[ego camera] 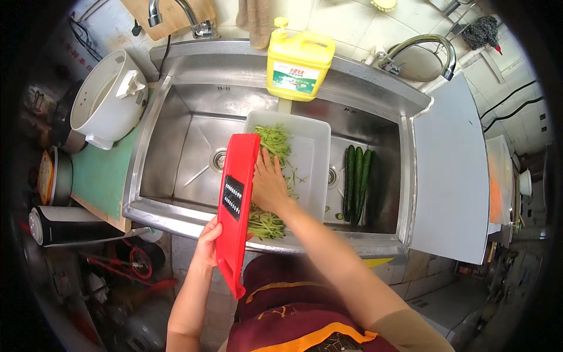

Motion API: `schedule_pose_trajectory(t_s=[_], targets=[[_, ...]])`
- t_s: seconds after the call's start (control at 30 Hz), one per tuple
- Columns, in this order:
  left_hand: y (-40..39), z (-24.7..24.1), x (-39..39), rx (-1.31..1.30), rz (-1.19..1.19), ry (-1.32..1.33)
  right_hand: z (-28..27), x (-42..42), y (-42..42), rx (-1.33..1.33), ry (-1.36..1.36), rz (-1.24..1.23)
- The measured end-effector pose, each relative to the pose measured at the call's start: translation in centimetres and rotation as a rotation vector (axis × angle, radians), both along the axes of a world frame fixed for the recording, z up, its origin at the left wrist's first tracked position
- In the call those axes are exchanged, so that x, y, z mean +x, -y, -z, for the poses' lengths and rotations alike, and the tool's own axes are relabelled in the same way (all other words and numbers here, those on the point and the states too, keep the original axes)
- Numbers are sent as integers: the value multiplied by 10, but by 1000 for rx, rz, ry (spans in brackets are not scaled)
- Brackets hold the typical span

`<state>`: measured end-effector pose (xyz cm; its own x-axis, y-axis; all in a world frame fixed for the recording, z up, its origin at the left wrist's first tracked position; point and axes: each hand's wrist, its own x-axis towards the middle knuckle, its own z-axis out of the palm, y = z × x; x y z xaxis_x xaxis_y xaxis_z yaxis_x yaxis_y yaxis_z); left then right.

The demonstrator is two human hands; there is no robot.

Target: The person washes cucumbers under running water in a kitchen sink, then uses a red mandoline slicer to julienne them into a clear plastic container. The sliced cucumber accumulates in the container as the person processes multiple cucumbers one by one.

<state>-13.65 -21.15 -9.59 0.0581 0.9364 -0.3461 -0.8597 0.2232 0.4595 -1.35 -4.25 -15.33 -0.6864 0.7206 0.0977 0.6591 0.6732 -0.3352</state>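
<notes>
My left hand (211, 242) grips a red plastic mandoline grater (235, 193) near its lower end. The grater is tilted on edge over the left side of a translucent plastic tub (319, 167), its toothed black insert facing left. Inside the tub, my right hand (269, 185) reaches in with fingers extended, touching shredded green cucumber (275, 141); part of the hand is behind the grater. More shreds (267, 225) lie at the tub's near end. Several whole cucumbers (358, 185) rest side by side in the right sink basin.
The tub straddles the divider of a steel double sink (171, 207). A yellow jug (301, 61) stands at its back edge. Taps (448, 61) (155, 15) arch at both sides. A white pot (107, 99) sits on the green board (103, 176) at left.
</notes>
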Motion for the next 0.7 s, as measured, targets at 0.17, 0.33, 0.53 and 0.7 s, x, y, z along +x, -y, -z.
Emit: schedule_pose_trajectory(t_s=[0.17,0.33,0.53,0.7], targets=[[2,-5,0,-30,-11,-34,-3,-2,-1,-105,100,-51],[4,-10,3,-55,-49,-80,-70,11,-26,-695,-557,24],[6,7,4,-88,-65,-133,-48,16,5,-326,-546,163],[14,7,2,-163,-143,-192,-86,72,-3,-554,-847,20]])
